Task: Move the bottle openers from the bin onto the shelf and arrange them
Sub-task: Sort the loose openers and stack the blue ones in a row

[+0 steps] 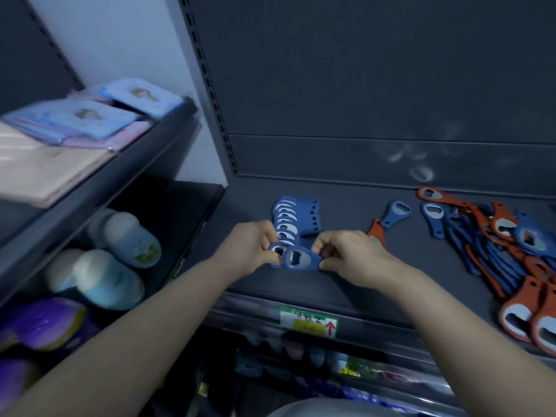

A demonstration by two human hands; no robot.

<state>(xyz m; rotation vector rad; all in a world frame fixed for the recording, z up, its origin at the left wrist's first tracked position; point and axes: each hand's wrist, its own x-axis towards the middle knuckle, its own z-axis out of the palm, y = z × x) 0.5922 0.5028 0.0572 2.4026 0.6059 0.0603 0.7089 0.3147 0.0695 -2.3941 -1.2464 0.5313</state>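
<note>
Mid-task: a neat overlapped blue row (296, 219) sits on the shelf (346, 266). Left hand (255, 248) and right hand (349, 254) each pinch an end of one blue opener (299, 260) at the row's near end. Loose pile (496, 245) of blue and orange on the right is unsorted. Bin not visible.

Matt dark shelf (346, 206) (painted metal, it seems); plastic bottle openers (493, 245) with shiny metal insets.

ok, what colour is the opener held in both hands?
The opener is blue, pinched between left hand and right hand; the head view shows it clearly.
</note>
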